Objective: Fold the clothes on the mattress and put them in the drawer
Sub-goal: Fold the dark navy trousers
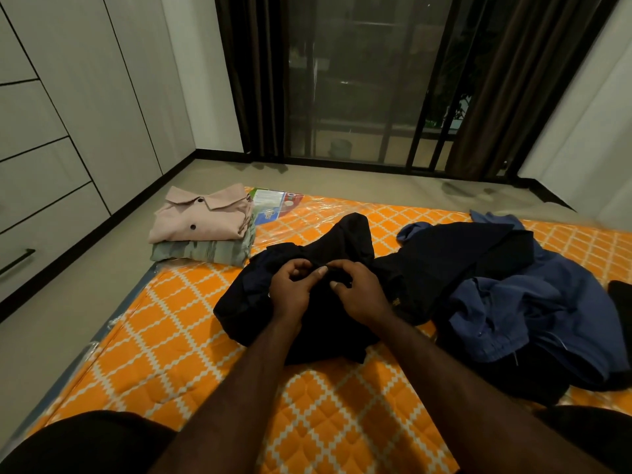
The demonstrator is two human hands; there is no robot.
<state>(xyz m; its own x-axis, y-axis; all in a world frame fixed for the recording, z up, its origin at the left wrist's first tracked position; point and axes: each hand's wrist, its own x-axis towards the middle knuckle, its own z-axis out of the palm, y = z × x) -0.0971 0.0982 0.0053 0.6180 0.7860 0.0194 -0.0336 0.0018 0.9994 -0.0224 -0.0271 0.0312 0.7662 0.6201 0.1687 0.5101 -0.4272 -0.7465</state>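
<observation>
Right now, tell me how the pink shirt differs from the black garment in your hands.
The pink shirt is folded flat; the black garment is crumpled. The pink shirt tops a folded grey-green garment, untouched; the black garment is pinched by the left hand and right hand. Both are clothes.

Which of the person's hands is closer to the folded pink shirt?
Left. The left hand holds the black garment below-right of the pink shirt; the right hand holds it farther right.

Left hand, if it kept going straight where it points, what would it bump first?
Probably the bunched black garment it pinches; the left hand aims into that fold, though depth is unclear.
</observation>
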